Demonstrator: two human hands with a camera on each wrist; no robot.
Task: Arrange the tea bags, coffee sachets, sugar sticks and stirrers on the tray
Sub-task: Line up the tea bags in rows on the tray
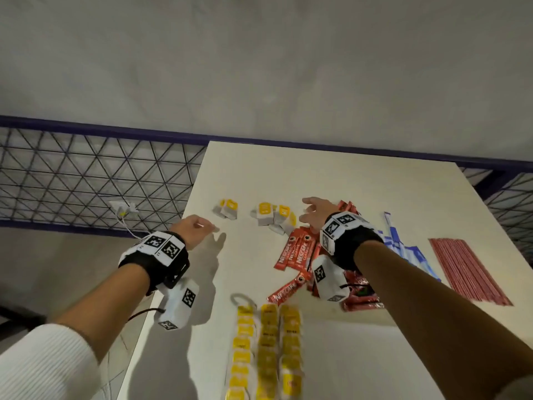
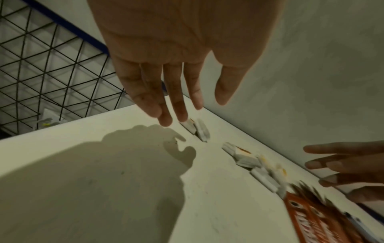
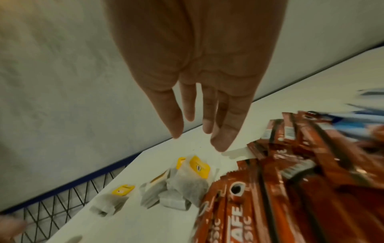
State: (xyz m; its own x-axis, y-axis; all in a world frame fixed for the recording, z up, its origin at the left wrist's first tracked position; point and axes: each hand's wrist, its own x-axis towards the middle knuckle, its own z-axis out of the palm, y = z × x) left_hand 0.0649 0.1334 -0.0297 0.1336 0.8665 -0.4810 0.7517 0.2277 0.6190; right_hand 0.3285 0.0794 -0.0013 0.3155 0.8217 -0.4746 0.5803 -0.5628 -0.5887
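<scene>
Two loose tea bags (image 1: 227,209) with yellow tags lie at the far left of the white table (image 1: 360,192), and a small heap of tea bags (image 1: 275,216) lies to their right. My left hand (image 1: 206,226) hovers just left of the pair, fingers straight and empty; the left wrist view shows the left hand (image 2: 195,108) a little above the pair of tea bags (image 2: 197,129). My right hand (image 1: 305,210) is spread, empty, over the heap's right edge and the red coffee sachets (image 1: 300,252). Blue sugar sticks (image 1: 403,246) and red stirrers (image 1: 467,269) lie further right. Rows of yellow-tagged tea bags (image 1: 268,350) lie near me.
The table's left edge (image 1: 173,269) runs close under my left wrist, with floor below. A wire-mesh fence (image 1: 86,174) with a blue rail and a grey wall stand behind the table. A white socket with a cable (image 1: 124,209) hangs on the mesh.
</scene>
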